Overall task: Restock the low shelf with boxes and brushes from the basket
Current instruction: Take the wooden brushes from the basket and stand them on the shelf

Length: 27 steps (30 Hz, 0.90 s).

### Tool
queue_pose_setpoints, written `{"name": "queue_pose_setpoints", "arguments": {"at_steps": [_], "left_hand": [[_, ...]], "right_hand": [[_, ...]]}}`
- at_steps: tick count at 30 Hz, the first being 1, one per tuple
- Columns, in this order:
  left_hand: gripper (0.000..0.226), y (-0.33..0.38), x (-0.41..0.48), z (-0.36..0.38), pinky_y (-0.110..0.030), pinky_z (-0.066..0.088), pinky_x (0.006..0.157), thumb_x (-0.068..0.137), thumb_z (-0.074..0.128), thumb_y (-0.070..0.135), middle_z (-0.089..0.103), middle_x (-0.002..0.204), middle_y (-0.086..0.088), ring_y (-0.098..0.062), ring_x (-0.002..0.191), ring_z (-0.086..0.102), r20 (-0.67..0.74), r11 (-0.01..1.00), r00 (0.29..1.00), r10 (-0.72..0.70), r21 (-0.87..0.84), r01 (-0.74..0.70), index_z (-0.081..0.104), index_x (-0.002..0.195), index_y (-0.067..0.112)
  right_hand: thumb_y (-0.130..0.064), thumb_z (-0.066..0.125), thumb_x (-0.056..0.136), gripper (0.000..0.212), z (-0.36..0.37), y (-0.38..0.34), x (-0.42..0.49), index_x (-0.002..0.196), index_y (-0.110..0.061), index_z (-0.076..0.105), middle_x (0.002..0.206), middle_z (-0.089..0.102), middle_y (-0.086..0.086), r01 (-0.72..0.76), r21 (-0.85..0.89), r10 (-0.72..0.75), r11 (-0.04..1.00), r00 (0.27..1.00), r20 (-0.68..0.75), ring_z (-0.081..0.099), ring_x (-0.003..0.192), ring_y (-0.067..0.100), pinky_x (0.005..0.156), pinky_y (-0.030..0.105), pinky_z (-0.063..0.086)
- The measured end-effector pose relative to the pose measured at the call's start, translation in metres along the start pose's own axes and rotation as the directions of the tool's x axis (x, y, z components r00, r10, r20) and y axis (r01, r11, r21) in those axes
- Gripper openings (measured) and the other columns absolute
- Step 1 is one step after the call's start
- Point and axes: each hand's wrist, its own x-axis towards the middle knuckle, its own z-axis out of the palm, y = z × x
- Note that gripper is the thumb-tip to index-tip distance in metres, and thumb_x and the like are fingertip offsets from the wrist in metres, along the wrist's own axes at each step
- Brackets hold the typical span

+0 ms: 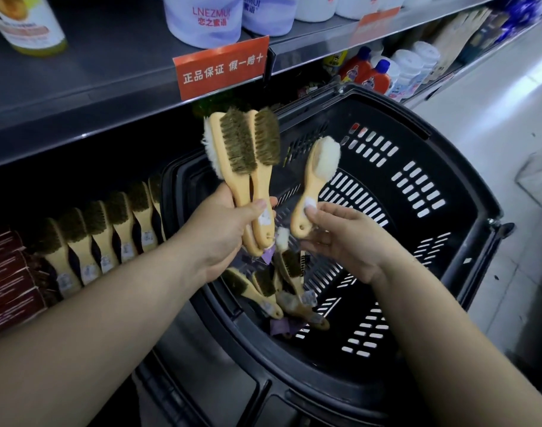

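1. The upper shelf [78, 87] is running across the view from 9 to 1 o'clock, and the low shelf [63, 186] is sitting in shadow beneath it at 9 o'clock.
2. The basket [454, 229] is filling the view from the centre out to 4 o'clock, just beside the low shelf's open front.
3. The boxes [7, 272] are standing packed together at 9 o'clock, on the far left of the low shelf.
4. The row of brushes [109, 229] is leaning handle-down at 10 o'clock of the left hand, between the boxes and the basket.
5. The left hand [229, 232] is clenching a bundle of brushes [242, 149] by the handles, bristles pointing to 12 o'clock.
6. The right hand [340, 238] is pinching the handle of a single brush [316, 177] between thumb and fingertips, with the fleecy head pointing to 12 o'clock, near the bundle but apart from it.
7. The loose brushes [272, 291] are lying in the basket at 6 o'clock of both hands.
8. The step in hand looks like gathering brushes for shelving. The next move is probably calling for adding the single brush to the bundle. After that comes carrying the lot toward 9 o'clock and standing each brush handle-down to match the row.
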Motion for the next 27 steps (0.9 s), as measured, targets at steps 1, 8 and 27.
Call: {"name": "queue_pose_setpoints", "arguments": {"at_steps": [1,8,27], "left_hand": [[0.026,0.000,0.000,0.001,-0.040,0.054,0.081,0.097,0.042,0.001,0.065,0.106,-0.003,-0.015,0.096,0.061,0.008,1.000,1.000,-0.004,0.001,0.004,0.049,0.110,0.023],[0.041,0.001,-0.006,0.006,-0.044,0.050,0.086,0.093,0.039,-0.012,0.061,0.111,-0.011,-0.025,0.107,0.059,0.011,0.999,1.000,-0.023,0.023,0.022,0.045,0.127,0.010],[0.056,0.000,-0.006,0.004,-0.024,0.055,0.056,0.073,0.069,0.012,0.069,0.110,-0.011,-0.014,0.085,0.070,0.021,0.995,1.000,-0.006,-0.103,0.008,0.050,0.125,0.012]], "right_hand": [[-0.027,0.061,0.083,0.012,0.002,0.000,0.000,0.082,-0.016,0.067,0.080,0.069,0.000,0.026,-0.048,-0.027,0.999,0.999,-0.023,0.058,0.076,0.015,0.080,0.029,0.048],[-0.019,0.060,0.087,0.011,0.010,0.002,-0.004,0.081,-0.017,0.070,0.126,0.059,-0.005,0.263,-0.247,-0.276,0.933,0.961,-0.018,0.053,0.119,0.007,0.101,0.028,0.040],[-0.040,0.056,0.080,0.048,0.031,-0.005,-0.001,0.094,0.006,0.057,0.083,0.063,0.026,0.398,-0.516,-0.319,0.758,0.917,0.240,0.060,0.068,0.023,0.066,0.040,0.051]]}}
